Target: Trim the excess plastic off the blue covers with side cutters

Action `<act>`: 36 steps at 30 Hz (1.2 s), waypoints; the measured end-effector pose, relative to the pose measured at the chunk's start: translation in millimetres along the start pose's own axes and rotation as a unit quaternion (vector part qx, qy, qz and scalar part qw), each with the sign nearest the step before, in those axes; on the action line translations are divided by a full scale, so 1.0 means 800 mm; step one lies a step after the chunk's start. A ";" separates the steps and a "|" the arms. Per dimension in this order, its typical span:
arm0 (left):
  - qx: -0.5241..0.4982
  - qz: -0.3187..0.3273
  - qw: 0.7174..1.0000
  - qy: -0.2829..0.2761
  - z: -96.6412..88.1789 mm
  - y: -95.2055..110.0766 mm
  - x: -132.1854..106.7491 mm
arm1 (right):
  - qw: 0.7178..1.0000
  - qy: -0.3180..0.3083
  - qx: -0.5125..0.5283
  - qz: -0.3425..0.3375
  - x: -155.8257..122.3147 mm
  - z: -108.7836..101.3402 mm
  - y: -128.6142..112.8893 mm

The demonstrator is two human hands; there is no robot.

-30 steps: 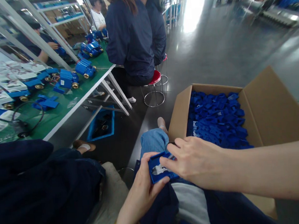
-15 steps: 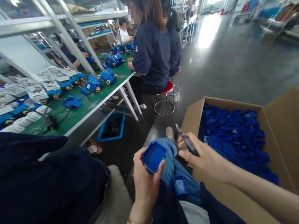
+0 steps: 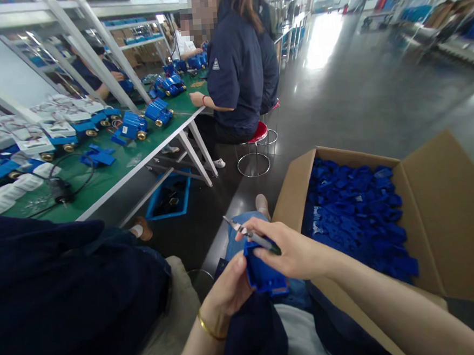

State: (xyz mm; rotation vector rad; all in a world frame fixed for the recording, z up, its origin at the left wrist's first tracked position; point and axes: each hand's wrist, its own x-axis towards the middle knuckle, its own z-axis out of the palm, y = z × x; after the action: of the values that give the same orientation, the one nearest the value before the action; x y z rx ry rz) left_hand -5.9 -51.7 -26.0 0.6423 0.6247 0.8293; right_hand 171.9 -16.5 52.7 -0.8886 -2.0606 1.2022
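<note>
Over my lap, my left hand (image 3: 229,291) is closed around a small blue plastic box part (image 3: 262,273), held from below. My right hand (image 3: 294,252) grips the same part from the right and also pinches a thin metal tool with a dark handle (image 3: 251,235), whose tip points up and to the left. A gold bracelet sits on my left wrist. Just right of my hands stands an open cardboard box (image 3: 437,206) filled with several blue plastic parts (image 3: 353,212).
A green-topped workbench (image 3: 99,179) at the left carries blue devices, white parts and a black cable. A person in a dark jacket (image 3: 233,69) sits on a red stool (image 3: 254,144). A blue bin (image 3: 169,196) lies under the bench. A dark-clothed person (image 3: 67,297) fills the left foreground.
My left hand has turned the blue part and lowered it towards my lap. My right hand with the tool has come left and closed on the same part.
</note>
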 end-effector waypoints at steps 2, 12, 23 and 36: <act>-0.013 0.010 1.000 -0.008 0.004 -0.001 0.005 | 0.999 0.026 -0.018 -0.006 0.002 0.005 -0.003; 0.004 0.144 0.987 0.077 -0.001 0.015 0.001 | 0.961 0.219 -0.114 0.120 -0.060 0.002 0.008; 0.106 0.181 0.967 0.147 -0.012 0.006 -0.009 | 0.906 0.006 -0.404 0.123 -0.082 0.008 -0.032; 0.281 0.206 0.931 0.109 -0.010 0.019 -0.012 | 0.877 -0.037 -0.469 0.104 -0.065 0.003 -0.043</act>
State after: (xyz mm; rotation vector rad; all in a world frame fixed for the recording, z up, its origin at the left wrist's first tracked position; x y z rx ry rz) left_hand -23.5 -49.5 -18.2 1.2435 0.9643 1.1325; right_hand 192.9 -71.4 74.3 -1.5266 -2.6766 0.2346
